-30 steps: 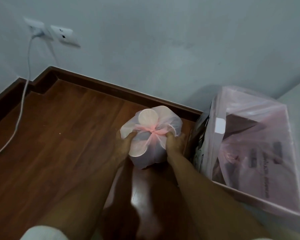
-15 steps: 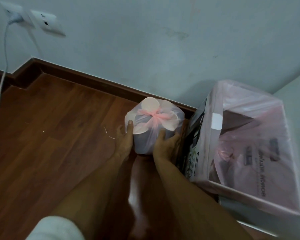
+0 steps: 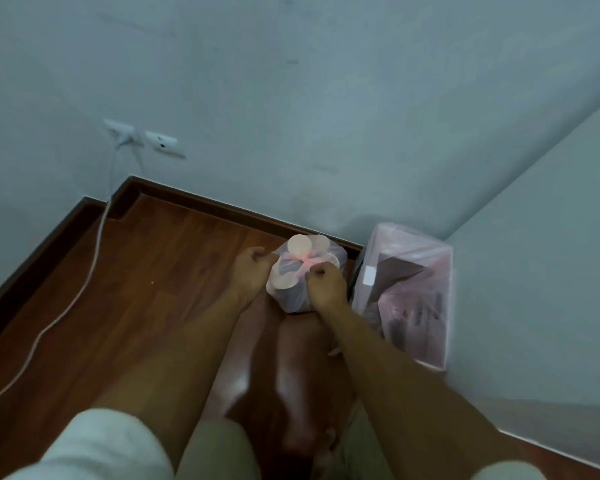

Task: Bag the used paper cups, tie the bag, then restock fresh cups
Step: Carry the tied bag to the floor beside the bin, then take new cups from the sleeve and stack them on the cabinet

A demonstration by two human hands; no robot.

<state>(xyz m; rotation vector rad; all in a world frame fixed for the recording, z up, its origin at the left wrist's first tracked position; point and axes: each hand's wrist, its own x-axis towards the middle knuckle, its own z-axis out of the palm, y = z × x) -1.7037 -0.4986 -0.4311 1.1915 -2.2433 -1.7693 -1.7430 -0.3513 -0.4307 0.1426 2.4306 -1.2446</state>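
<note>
A translucent pink bag [image 3: 291,285] holding several used paper cups stands on the wooden floor by the baseboard. Its top is knotted into a pink bow [image 3: 303,260], with white cup bottoms [image 3: 299,244] showing through the plastic. My right hand [image 3: 326,284] pinches the bag's tied plastic at the knot on the near right side. My left hand [image 3: 252,270] rests against the bag's left side with its fingers curled on the plastic there.
A box lined with a pink bag [image 3: 409,292] stands just right of the cup bag, in the wall corner. A white cable [image 3: 94,258] runs from wall sockets [image 3: 142,140] down across the floor at the left. My legs [image 3: 291,393] are below.
The bag has come to rest on the floor by the wall. My hands left its sides and went up toward the knot, the right one pinching it. The view has pulled back.
</note>
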